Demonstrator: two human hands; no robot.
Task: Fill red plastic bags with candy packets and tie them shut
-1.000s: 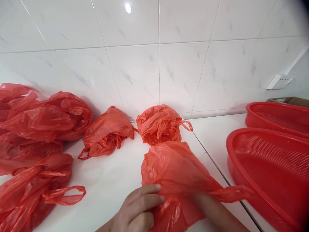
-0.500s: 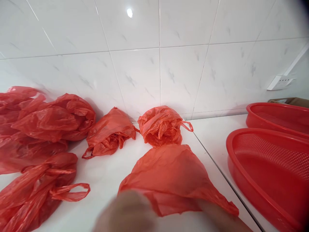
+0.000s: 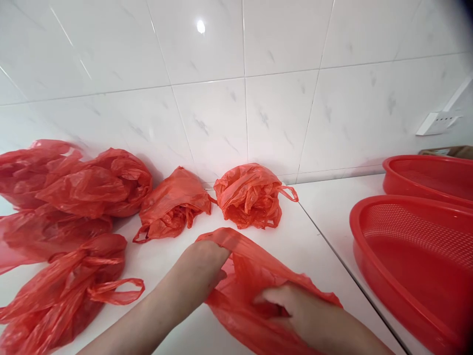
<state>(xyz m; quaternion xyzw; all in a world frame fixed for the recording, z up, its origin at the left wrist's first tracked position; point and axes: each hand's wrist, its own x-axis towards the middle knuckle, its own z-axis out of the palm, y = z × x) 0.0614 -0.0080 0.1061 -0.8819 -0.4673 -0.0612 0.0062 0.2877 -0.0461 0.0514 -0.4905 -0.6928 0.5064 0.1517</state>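
Note:
A thin red plastic bag (image 3: 254, 271) lies on the white counter in front of me with its mouth opened towards me. My left hand (image 3: 209, 264) is closed on the bag's left edge; the fingertips are mostly hidden. Inside the mouth is my right hand (image 3: 286, 303), thumb and fingers apart and slightly blurred, with the bag's right edge lying against the wrist. Right behind the bag sits a crumpled red bag bundle (image 3: 249, 195) with a small loop handle. Another folded-over red bag (image 3: 175, 202) rests left of that bundle.
Several filled red bags (image 3: 92, 185) are heaped at the left, and a knotted red bag (image 3: 74, 291) lies nearer. Red oval plastic baskets (image 3: 356, 217) stand on the right, past a seam in the counter. A tiled wall (image 3: 207, 118) with a socket (image 3: 438, 123) closes the back.
The bag has turned from lying flat to having its mouth spread. My left hand has moved up and forward onto its left edge; my right hand has come inside it. The view shifted slightly.

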